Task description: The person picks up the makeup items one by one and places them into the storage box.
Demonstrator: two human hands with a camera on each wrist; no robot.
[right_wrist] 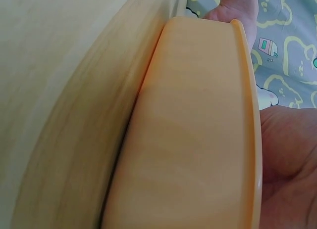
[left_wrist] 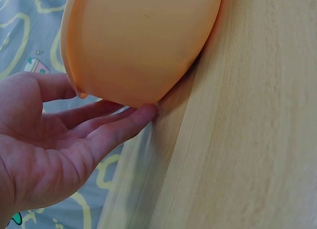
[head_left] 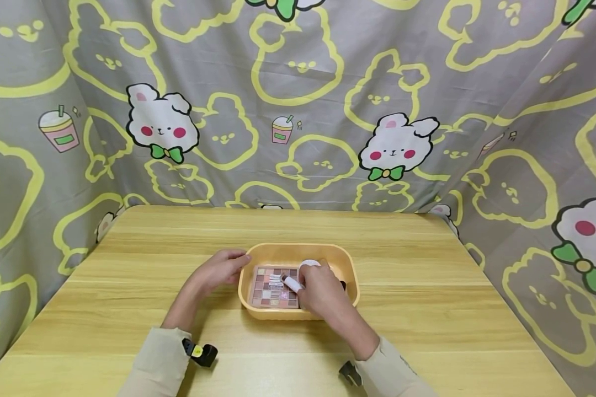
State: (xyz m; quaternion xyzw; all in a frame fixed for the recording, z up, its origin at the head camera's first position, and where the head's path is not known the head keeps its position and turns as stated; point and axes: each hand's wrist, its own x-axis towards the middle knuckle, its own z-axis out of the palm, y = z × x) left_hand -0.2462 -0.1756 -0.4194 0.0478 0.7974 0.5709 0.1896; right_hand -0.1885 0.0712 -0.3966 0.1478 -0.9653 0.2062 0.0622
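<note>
A yellow-orange plastic basin (head_left: 300, 315) stands on the table. My left hand (head_left: 223, 270) holds it by the left end, thumb at the rim and fingers against the outer wall; the left wrist view shows this hand (left_wrist: 59, 135) from below. Reaching down inside, my right hand (head_left: 323, 289) pinches a slim white tube (head_left: 293, 284) with a brownish tip. Under that tip lies an eyeshadow palette (head_left: 265, 295) with many coloured squares. A round white item (head_left: 309, 263) shows behind the right fingers. In the right wrist view the basin's wall (right_wrist: 188, 115) hides the fingers.
The wooden table (head_left: 179, 231) extends around the basin on all sides. A grey curtain (head_left: 323, 121) with rabbit drawings hangs behind and at both sides. Part of a black item (head_left: 343, 285) shows at the basin's right end, beside the right hand.
</note>
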